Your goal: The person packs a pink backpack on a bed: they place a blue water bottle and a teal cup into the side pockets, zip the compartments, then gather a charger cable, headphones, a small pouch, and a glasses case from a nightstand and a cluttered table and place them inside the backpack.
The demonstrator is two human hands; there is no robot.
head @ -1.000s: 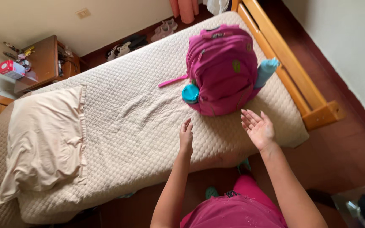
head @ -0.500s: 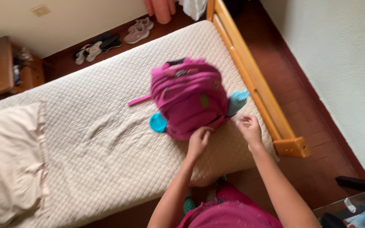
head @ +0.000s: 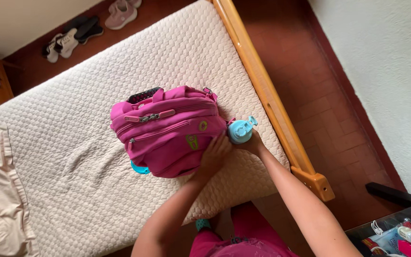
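Backpack [head: 167,131] of bright pink fabric lies on the bed [head: 63,157], near its foot end, close to the wooden side rail [head: 262,90]. It looks soft and rounded, stitched in panels, with zip lines running across its front, a small green patch and a dark mesh edge at its top. A light blue piece pokes out under its lower edge. Your left hand [head: 215,154] rests flat on the lower corner of the backpack, fingers spread, grip wide and closed on nothing. Your right hand [head: 253,142] wraps around a light blue bottle [head: 240,130] with a round cap, standing at the bag's side pocket; the fingers are curled about it. The bed cover is cream, quilted in a small honeycomb pattern. Shoes [head: 79,31] sit on the dark floor beyond the bed.
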